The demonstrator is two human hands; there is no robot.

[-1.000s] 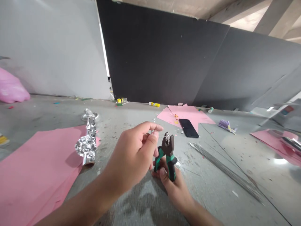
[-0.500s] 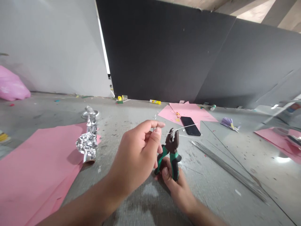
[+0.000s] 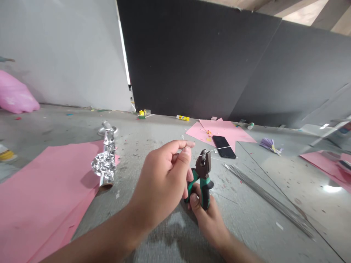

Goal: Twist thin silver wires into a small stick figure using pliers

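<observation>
My right hand (image 3: 208, 215) grips green-and-black pliers (image 3: 203, 179) by the handles, jaws pointing up. A thin pale wire (image 3: 223, 147) runs through the jaws and sticks out to the right. Just left of the jaws, my left hand (image 3: 167, 175) is closed, thumb and index finger pinching the wire's other end, which is mostly hidden by the fingers. Behind the pliers a black phone (image 3: 224, 147) lies partly on pink paper (image 3: 219, 128). To the right rests a bundle of thin grey wires (image 3: 268, 199).
Crumpled foil (image 3: 104, 164) and a foil roll (image 3: 109, 146) lie by pink sheets (image 3: 49, 197) at left. A glue stick (image 3: 182, 118) sits near the black panel (image 3: 186, 58). A purple folded paper piece (image 3: 270, 145) lies farther right.
The pliers' jaws have closed together around the wire. Both hands stay in nearly the same place, and the view has shifted slightly.
</observation>
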